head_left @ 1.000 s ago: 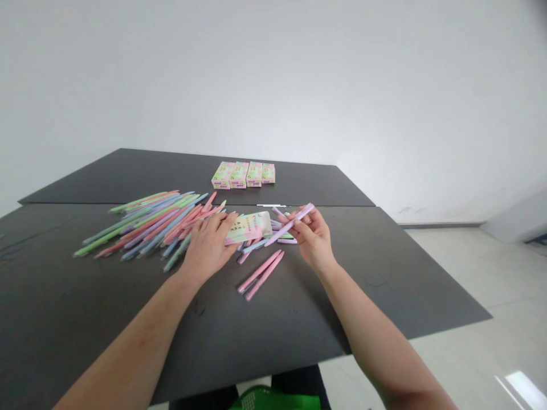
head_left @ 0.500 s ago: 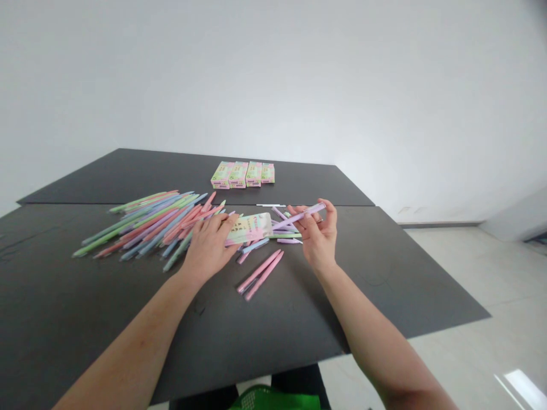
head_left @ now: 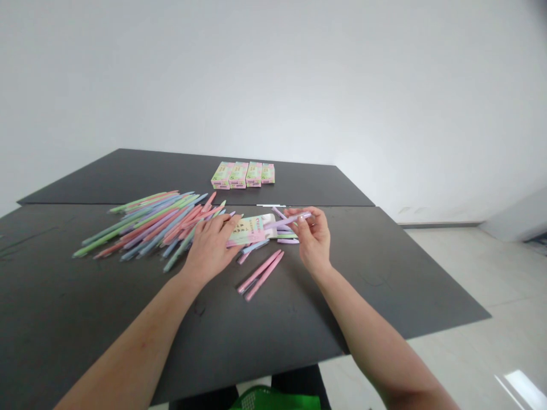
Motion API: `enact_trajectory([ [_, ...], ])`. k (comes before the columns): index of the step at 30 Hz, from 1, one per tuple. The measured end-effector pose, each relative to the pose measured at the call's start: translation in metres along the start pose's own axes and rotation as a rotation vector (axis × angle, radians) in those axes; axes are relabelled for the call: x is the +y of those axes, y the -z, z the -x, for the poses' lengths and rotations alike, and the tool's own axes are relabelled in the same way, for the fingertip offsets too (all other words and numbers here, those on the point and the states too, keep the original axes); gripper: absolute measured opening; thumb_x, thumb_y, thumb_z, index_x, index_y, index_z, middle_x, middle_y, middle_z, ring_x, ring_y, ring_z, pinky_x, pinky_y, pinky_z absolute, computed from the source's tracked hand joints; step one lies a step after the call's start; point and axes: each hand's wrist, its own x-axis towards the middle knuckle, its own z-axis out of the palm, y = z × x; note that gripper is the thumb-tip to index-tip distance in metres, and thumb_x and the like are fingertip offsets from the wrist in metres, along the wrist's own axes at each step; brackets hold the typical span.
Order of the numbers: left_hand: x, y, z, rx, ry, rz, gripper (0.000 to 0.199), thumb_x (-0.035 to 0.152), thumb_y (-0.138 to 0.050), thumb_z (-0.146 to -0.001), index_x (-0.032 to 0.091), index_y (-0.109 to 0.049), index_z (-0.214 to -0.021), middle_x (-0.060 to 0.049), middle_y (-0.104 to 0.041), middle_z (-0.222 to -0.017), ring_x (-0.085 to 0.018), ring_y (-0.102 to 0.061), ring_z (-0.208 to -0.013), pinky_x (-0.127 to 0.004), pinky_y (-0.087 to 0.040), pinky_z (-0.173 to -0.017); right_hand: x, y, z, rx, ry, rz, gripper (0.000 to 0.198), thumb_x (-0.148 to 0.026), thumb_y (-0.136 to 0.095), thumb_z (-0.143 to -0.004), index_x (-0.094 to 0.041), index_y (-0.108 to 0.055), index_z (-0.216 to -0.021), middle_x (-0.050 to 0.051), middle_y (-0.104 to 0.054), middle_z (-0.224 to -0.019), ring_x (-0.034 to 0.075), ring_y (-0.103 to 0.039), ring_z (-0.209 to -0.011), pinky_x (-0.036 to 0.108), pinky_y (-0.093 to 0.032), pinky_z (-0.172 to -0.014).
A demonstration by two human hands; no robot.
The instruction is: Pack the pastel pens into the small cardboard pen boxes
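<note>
My left hand [head_left: 211, 244] grips a small pastel pen box [head_left: 250, 230], its open end facing right. Between thumb and fingers of my right hand [head_left: 314, 236] is a purple pen [head_left: 285, 221], whose left tip is at the mouth of the box, apparently just inside it. Under and behind the box lie several loose purple, blue and green pens, partly hidden. A few pink pens [head_left: 260, 276] rest on the table in front of the box.
A large pile of coloured pens [head_left: 145, 225] spreads to the left. Several pastel boxes [head_left: 239, 175] stand in a row farther back on the black table [head_left: 384, 285]. A thin white strip [head_left: 270, 205] lies near the table seam.
My right hand has moved left and slightly down, bringing the purple pen's tip to the box opening. The box in my left hand has barely shifted.
</note>
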Motion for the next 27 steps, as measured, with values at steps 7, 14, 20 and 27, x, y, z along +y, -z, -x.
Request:
enact_trajectory([
  [7,-0.001,-0.001,0.000,0.007,-0.003,0.025,0.058,0.034,-0.063,-0.081,0.018,-0.047,-0.135,-0.014,-0.056,-0.128,-0.034,-0.050,-0.119,-0.047,-0.036,-0.098,0.001,0.006,-0.001,0.065,0.011,0.309,0.022,-0.035,-0.065,-0.085,-0.021,-0.064,-0.101,0.003,-0.063,-0.089,0.014,-0.061,-0.074,0.029,-0.055,-0.070],
  [14,-0.002,-0.002,0.000,0.017,-0.006,0.029,0.059,0.034,-0.064,-0.081,0.019,-0.047,-0.135,-0.014,-0.056,-0.128,-0.034,-0.050,-0.120,-0.048,-0.036,-0.100,0.007,0.006,0.004,-0.030,0.019,0.406,0.021,-0.030,-0.062,-0.086,-0.022,-0.066,-0.105,0.004,-0.063,-0.092,0.015,-0.061,-0.080,0.029,-0.053,-0.070],
  [20,-0.001,-0.001,-0.001,0.019,-0.011,0.019,0.058,0.033,-0.063,-0.082,0.018,-0.046,-0.136,-0.014,-0.056,-0.128,-0.033,-0.050,-0.120,-0.046,-0.036,-0.099,0.011,0.007,0.008,-0.088,0.084,0.522,0.017,-0.028,-0.064,-0.085,-0.021,-0.062,-0.100,0.002,-0.064,-0.086,0.015,-0.061,-0.074,0.029,-0.052,-0.068],
  [27,0.000,-0.001,0.000,0.018,-0.008,0.019,0.058,0.034,-0.062,-0.082,0.018,-0.046,-0.136,-0.014,-0.056,-0.128,-0.033,-0.050,-0.120,-0.047,-0.037,-0.099,0.003,0.007,0.006,-0.196,0.251,0.736,0.011,-0.026,-0.063,-0.087,-0.022,-0.067,-0.097,0.002,-0.065,-0.082,0.014,-0.058,-0.070,0.029,-0.050,-0.069],
])
